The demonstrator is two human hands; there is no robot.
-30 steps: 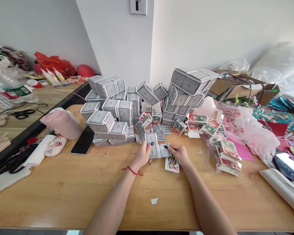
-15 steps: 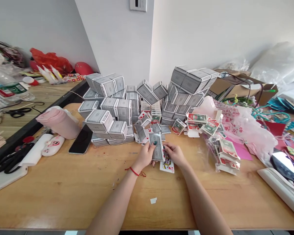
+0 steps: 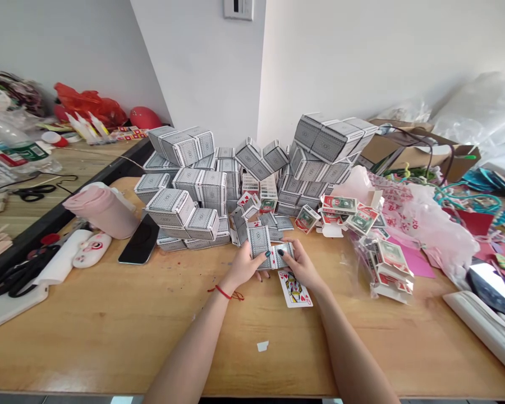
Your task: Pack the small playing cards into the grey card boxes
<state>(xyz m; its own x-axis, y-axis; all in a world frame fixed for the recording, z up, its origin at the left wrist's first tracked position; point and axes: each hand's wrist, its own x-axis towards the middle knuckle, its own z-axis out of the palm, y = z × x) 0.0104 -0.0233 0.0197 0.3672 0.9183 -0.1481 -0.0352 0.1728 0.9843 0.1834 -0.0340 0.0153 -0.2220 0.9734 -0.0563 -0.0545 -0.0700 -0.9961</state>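
Observation:
My left hand [image 3: 244, 265] is closed on a grey-backed playing card [image 3: 259, 240], thumb on its lower part. A second playing card [image 3: 287, 251], folded or bent, is gripped by my right hand [image 3: 305, 268]; its edge meets the left one. Whether each is one card or several I cannot tell. Below my right hand a queen of hearts [image 3: 295, 292] lies face up on the wooden table [image 3: 151, 336]. Just beyond my hands are loose and folded cards [image 3: 249, 209]. Grey blocks folded from cards [image 3: 170, 206] stand stacked behind, left and right [image 3: 328, 140].
Red and green card boxes [image 3: 391, 258] and a pink-white plastic bag [image 3: 429, 219] lie at the right. A phone [image 3: 139, 241], a pink cup-shaped thing [image 3: 103, 210] and black scissors [image 3: 29, 272] are on the left. A paper scrap [image 3: 262, 346] lies in front.
The card in my left hand has shifted left and turned more upright. My right hand now holds a card against it, above the queen, which has slid right and toward me.

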